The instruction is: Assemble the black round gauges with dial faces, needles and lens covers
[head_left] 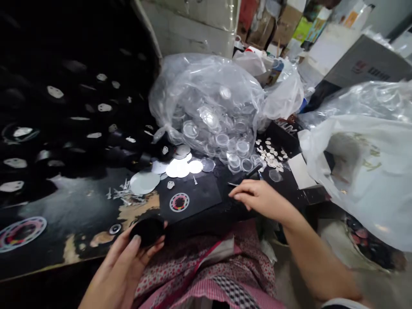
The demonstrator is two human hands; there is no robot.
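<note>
Across a worn black tabletop (pixel 75 206), the left hand (pixel 125 257) is curling its fingers around a round black piece (pixel 148 231) at the near side, while the right hand (pixel 259 197) is bunching its fingers beside a slim tool (pixel 233 184), its grip unclear. Beyond, a printed dial (pixel 179 202) is lying on a dark sheet (pixel 204 193) and a clear bag (pixel 199 81) is bulging with transparent discs (pixel 222 139).

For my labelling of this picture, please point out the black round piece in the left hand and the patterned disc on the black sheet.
Black round piece (pixel 148 231): head view, middle of its dark surface.
Patterned disc (pixel 179 202): head view, its coloured middle.
</note>
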